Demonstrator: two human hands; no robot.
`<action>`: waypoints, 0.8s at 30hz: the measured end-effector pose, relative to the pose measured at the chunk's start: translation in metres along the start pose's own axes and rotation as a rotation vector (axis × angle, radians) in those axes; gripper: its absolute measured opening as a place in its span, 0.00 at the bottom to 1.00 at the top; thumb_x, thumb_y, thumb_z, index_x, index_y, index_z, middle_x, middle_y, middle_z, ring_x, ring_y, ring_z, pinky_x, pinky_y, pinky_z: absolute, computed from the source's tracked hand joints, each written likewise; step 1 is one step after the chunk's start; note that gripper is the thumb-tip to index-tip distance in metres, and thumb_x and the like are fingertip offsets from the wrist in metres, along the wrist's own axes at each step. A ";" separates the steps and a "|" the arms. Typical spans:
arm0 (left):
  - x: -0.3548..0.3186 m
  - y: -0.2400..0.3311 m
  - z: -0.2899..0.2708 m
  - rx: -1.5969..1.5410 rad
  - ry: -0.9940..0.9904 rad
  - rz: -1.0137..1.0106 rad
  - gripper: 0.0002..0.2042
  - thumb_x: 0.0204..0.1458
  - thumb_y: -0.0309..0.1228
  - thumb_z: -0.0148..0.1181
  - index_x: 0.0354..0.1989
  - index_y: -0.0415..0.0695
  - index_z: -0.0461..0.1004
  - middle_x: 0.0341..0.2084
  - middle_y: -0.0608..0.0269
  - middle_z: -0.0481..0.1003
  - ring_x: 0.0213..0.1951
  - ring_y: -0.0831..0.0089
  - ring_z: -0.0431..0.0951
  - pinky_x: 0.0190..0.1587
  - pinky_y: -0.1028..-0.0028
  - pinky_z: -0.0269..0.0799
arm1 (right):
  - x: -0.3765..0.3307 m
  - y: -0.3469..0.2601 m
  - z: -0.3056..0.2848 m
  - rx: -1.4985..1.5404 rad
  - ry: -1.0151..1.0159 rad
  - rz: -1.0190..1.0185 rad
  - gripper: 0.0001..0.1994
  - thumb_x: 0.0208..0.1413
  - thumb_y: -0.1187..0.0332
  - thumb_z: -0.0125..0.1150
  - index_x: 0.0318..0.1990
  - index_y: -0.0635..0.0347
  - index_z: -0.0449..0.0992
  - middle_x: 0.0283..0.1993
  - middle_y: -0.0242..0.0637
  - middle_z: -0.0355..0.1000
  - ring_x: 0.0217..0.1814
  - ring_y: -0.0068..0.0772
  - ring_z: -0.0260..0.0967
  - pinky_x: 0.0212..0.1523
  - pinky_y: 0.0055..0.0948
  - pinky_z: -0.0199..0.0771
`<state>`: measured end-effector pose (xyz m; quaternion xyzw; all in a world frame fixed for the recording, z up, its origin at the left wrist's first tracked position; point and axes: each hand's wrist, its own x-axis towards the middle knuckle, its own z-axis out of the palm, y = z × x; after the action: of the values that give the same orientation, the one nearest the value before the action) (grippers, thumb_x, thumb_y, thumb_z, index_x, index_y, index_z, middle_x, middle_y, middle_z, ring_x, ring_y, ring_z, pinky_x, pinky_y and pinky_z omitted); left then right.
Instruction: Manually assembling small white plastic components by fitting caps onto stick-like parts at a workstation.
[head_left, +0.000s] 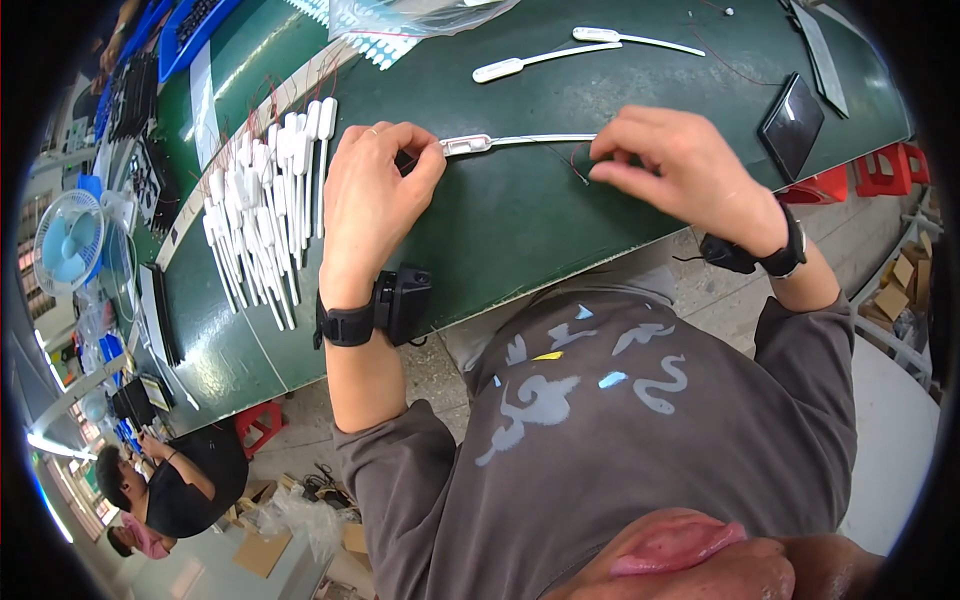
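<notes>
Between my hands a slim white plastic stick [535, 140] lies level above the green table, its oval, hollowed head toward the left. At the tip of that head, my left hand [378, 185] is closed in a pinch. My right hand [675, 160] has its fingers bent together at the thin end. From there a thin red and dark wire [578, 165] hangs down beside the fingertips. Two similar white sticks [500, 70] lie farther back. Close by my left hand rests a large pile of such sticks [260, 200] with red wires at their heads.
A dark phone-like slab [793, 125] lies on the green table [520, 240] at the right. Clear plastic bags [420, 15] and a blue bin [195, 35] are at the back. A blue fan [72, 238] stands left. Another person [190, 480] sits at lower left, near red stools [260, 425].
</notes>
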<state>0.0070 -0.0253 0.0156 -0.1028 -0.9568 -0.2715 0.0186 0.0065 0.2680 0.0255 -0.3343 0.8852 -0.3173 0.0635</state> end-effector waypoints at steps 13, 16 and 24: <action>0.008 -0.006 -0.009 0.046 -0.118 -0.047 0.10 0.49 0.34 0.58 0.28 0.42 0.81 0.25 0.57 0.80 0.37 0.58 0.76 0.42 0.64 0.73 | 0.015 -0.008 0.025 -0.240 -0.068 -0.126 0.07 0.55 0.69 0.62 0.32 0.61 0.71 0.26 0.36 0.70 0.26 0.41 0.69 0.26 0.34 0.69; 0.008 -0.006 -0.012 0.039 -0.117 -0.033 0.10 0.49 0.35 0.58 0.27 0.42 0.81 0.24 0.57 0.80 0.36 0.57 0.77 0.42 0.64 0.73 | 0.037 -0.009 0.009 0.025 -0.274 0.055 0.07 0.57 0.68 0.61 0.32 0.60 0.70 0.24 0.33 0.71 0.22 0.33 0.68 0.23 0.29 0.67; -0.013 0.019 -0.011 -0.086 0.094 0.039 0.11 0.52 0.36 0.61 0.33 0.41 0.82 0.24 0.55 0.80 0.31 0.57 0.79 0.37 0.65 0.75 | 0.067 0.007 -0.003 0.871 -0.563 0.524 0.08 0.62 0.66 0.59 0.35 0.58 0.70 0.26 0.27 0.72 0.18 0.10 0.62 0.16 0.14 0.58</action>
<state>0.0232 -0.0177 0.0336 -0.1094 -0.9401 -0.3165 0.0643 -0.0501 0.2309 0.0306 -0.1186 0.6753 -0.5247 0.5047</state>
